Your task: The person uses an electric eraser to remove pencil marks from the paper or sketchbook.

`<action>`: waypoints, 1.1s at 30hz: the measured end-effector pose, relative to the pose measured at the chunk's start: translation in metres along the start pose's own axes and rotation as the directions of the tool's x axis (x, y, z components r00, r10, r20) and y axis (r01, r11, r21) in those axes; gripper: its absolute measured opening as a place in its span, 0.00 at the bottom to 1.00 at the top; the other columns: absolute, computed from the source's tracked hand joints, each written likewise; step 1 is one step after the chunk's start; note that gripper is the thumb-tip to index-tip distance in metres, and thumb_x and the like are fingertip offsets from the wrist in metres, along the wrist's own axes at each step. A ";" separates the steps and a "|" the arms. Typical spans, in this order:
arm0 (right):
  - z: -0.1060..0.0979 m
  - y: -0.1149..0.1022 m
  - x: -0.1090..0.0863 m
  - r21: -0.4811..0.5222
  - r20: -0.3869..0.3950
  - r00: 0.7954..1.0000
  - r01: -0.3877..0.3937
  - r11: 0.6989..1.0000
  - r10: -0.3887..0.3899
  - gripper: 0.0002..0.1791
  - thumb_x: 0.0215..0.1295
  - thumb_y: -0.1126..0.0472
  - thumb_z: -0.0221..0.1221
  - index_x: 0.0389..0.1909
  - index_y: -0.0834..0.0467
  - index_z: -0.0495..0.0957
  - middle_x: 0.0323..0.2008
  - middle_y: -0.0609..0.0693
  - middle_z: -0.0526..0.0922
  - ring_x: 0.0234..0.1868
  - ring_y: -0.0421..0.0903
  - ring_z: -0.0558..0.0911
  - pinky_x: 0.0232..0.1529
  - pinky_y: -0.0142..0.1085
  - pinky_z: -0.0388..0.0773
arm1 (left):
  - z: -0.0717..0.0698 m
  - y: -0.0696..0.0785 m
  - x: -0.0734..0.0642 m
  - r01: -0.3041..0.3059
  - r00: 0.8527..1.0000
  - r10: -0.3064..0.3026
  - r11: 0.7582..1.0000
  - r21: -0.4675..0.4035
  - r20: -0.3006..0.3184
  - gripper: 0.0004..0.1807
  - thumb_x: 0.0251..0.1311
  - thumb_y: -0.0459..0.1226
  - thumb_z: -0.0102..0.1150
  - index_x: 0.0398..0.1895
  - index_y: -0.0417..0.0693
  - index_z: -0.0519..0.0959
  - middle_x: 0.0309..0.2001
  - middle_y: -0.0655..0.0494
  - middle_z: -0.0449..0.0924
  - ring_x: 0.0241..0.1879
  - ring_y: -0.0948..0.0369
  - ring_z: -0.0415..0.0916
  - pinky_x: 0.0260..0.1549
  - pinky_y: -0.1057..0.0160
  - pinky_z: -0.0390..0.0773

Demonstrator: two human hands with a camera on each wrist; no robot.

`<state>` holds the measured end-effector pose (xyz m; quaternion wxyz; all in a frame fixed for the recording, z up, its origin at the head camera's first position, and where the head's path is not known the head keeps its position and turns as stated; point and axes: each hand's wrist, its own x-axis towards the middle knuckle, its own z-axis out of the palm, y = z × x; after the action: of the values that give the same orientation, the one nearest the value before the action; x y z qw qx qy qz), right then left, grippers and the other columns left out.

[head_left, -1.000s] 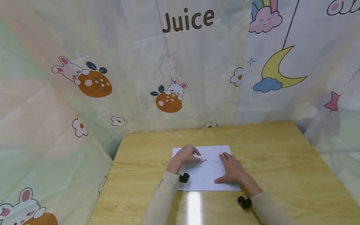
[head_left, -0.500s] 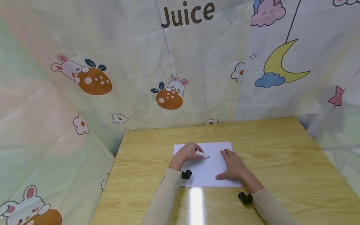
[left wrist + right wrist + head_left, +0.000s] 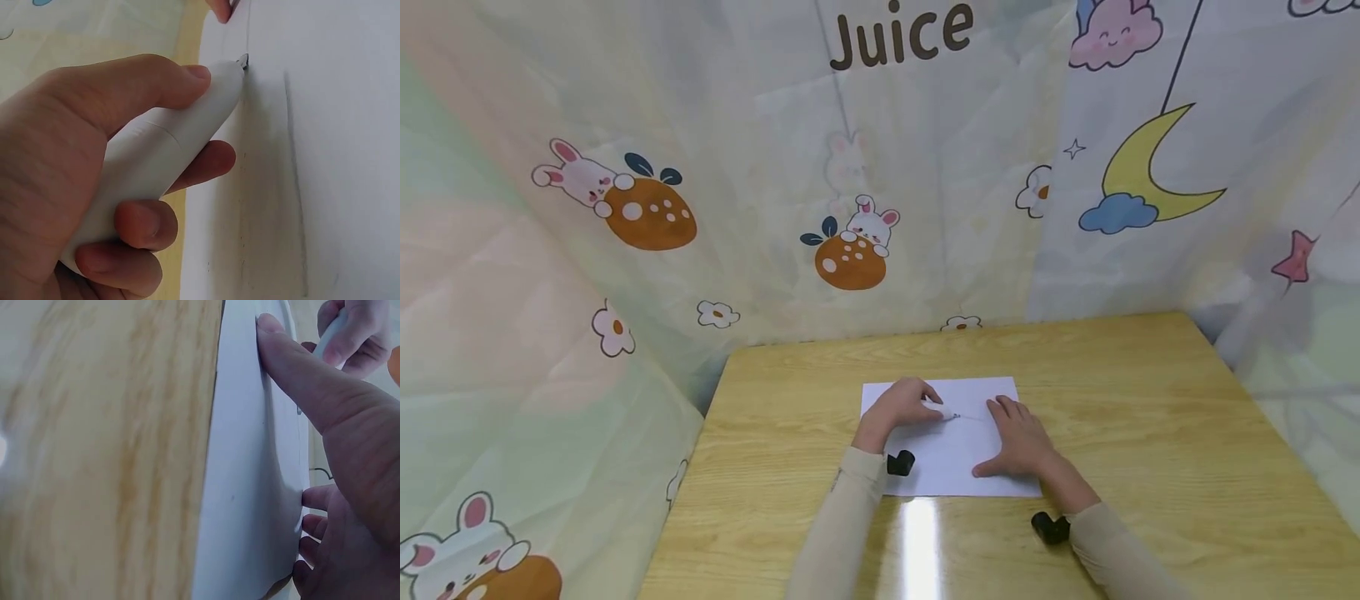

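My left hand [image 3: 901, 407] grips a thick white craft knife [image 3: 147, 153], thumb along its top and fingers curled beneath. Its small metal tip points at the white sheet of paper [image 3: 936, 467], close to a thin line. Whether the tip touches the sheet, I cannot tell. On the sheet's right side lies my right hand [image 3: 1021, 442], fingers spread and thumb stretched out, as the right wrist view also shows. Faint grey lines mark the sheet in the left wrist view.
The paper lies on a light wooden table [image 3: 1150, 433]. Printed cloth [image 3: 730, 167] hangs behind and at the sides. A small black device [image 3: 1051, 528] sits at my right wrist, another [image 3: 901, 463] at the left.
The left hand with the craft knife has shifted very slightly right over the sheet. My right hand keeps its place on the paper. The head view has tilted a little.
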<state>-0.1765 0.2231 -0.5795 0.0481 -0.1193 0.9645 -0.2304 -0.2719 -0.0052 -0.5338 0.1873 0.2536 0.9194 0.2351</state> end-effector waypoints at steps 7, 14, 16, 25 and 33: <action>0.005 0.000 -0.004 0.002 0.017 1.000 -0.014 1.000 0.014 0.73 0.30 0.23 0.69 0.71 0.67 0.56 0.69 0.67 0.56 0.68 0.67 0.55 0.60 0.66 0.54 | 0.005 0.002 -0.001 -0.038 0.999 0.038 0.999 -0.015 0.024 0.12 0.54 0.45 0.70 0.41 0.54 0.88 0.39 0.68 0.83 0.37 0.70 0.74 0.38 0.68 0.74; 0.001 -0.001 -0.002 0.009 -0.015 1.000 0.006 1.000 -0.006 0.72 0.31 0.25 0.71 0.71 0.67 0.57 0.69 0.67 0.56 0.68 0.67 0.55 0.61 0.65 0.54 | 0.001 0.009 0.001 -0.011 1.000 0.011 0.999 0.044 -0.012 0.13 0.54 0.47 0.71 0.41 0.56 0.88 0.39 0.68 0.83 0.36 0.69 0.73 0.37 0.67 0.74; -0.001 0.000 -0.002 0.004 -0.006 1.000 -0.005 1.000 0.005 0.72 0.30 0.25 0.71 0.71 0.67 0.57 0.69 0.68 0.56 0.68 0.67 0.55 0.61 0.65 0.54 | 0.002 0.012 0.002 -0.023 1.000 0.023 0.999 0.041 0.000 0.13 0.54 0.47 0.70 0.42 0.56 0.88 0.40 0.67 0.83 0.35 0.69 0.73 0.36 0.67 0.74; 0.001 0.000 -0.002 0.000 -0.002 1.000 0.001 1.000 -0.001 0.72 0.30 0.24 0.70 0.71 0.67 0.57 0.69 0.68 0.56 0.68 0.68 0.55 0.60 0.66 0.54 | 0.002 0.009 -0.002 0.021 1.000 -0.020 0.997 0.073 -0.010 0.13 0.54 0.48 0.70 0.42 0.58 0.88 0.40 0.69 0.83 0.37 0.70 0.74 0.38 0.67 0.74; -0.002 -0.005 -0.004 0.009 -0.003 1.000 -0.011 1.000 0.011 0.71 0.31 0.27 0.72 0.71 0.67 0.57 0.69 0.68 0.56 0.68 0.67 0.55 0.60 0.66 0.54 | 0.004 0.017 -0.001 -0.019 1.000 0.019 0.998 0.064 -0.004 0.13 0.54 0.48 0.70 0.41 0.57 0.88 0.39 0.68 0.83 0.35 0.69 0.73 0.35 0.67 0.74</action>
<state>-0.1719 0.2210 -0.5751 0.0487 -0.1134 0.9642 -0.2348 -0.2629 0.0082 -0.5276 0.1749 0.2675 0.9245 0.2079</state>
